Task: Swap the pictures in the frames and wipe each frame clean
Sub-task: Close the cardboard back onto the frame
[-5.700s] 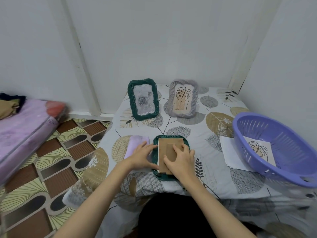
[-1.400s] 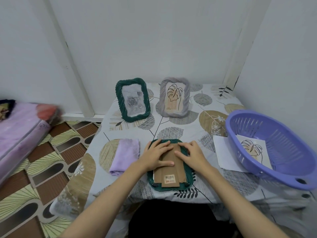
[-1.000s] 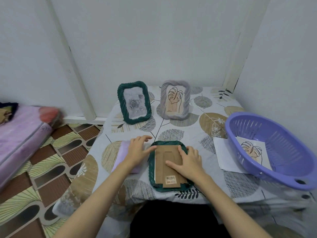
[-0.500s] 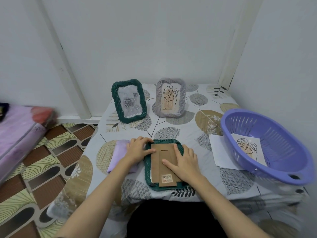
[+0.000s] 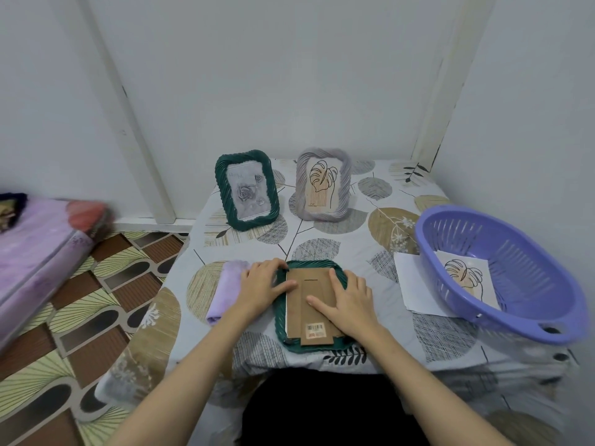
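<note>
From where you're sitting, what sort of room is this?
Most likely a room in a home, perhaps a bedroom: a mattress lies on the patterned floor, and a low table under a leaf-print cloth holds picture frames and a laundry-type basket.

Dark green frame (image 5: 279,320) with brown backing (image 5: 309,304), lilac cloth (image 5: 225,288), purple basket (image 5: 502,275), leaf-patterned tablecloth (image 5: 322,243).

cloth (image 5: 225,286) left of frame (image 5: 339,346); basket (image 5: 528,323) right

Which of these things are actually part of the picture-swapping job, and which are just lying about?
Part of the job: face-down green frame, standing green frame, grey frame, purple cloth, leaf print in the basket.

Lying about: mattress.
</note>
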`<state>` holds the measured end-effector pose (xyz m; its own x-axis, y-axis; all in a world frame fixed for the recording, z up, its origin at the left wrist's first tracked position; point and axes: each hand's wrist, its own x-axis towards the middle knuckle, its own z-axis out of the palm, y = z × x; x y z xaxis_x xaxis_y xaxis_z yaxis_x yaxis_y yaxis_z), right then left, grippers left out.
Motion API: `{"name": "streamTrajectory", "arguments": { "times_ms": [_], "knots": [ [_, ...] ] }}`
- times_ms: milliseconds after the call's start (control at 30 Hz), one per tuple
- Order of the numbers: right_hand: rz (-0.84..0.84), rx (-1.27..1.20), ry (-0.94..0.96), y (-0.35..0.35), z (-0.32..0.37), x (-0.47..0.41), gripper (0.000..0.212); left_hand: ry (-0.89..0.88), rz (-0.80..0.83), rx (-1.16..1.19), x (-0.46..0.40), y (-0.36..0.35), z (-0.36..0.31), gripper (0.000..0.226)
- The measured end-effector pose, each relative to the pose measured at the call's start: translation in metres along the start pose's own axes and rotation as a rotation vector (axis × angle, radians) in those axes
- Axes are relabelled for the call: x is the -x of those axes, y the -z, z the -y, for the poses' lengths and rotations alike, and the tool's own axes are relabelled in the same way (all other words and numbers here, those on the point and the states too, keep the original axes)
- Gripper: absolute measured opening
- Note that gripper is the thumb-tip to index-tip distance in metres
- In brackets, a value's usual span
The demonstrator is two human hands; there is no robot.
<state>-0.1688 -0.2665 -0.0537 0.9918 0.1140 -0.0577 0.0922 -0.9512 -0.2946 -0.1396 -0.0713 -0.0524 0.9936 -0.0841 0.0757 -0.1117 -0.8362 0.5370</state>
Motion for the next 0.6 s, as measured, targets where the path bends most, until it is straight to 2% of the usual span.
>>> {"name": "streamTrajectory", "arguments": {
  "times_ms": [100, 167, 233, 367, 600],
  "knots": [
    [0.060, -0.216, -0.019, 0.009, -0.005, -0.001, 0.079, -0.048, 0.047, -0.064, 0.017, 0.000, -0.008, 0.073],
    [0.064, -0.455, -0.003, 0.016, -0.016, 0.004, 0.062, -0.097, 0.123, -0.066, 0.027, 0.000, -0.018, 0.066],
    [0.078, -0.554, 0.055, 0.020, -0.027, 0.013, 0.052, -0.128, 0.198, -0.071, 0.037, -0.001, -0.027, 0.060],
    [0.098, -0.535, 0.159, 0.023, -0.042, 0.035, 0.034, -0.105, 0.304, -0.087, 0.050, -0.008, -0.033, 0.066],
    [0.156, -0.282, 0.236, 0.021, -0.045, 0.043, 0.038, -0.072, 0.290, -0.075, 0.058, -0.013, -0.034, 0.069]
  ]
}}
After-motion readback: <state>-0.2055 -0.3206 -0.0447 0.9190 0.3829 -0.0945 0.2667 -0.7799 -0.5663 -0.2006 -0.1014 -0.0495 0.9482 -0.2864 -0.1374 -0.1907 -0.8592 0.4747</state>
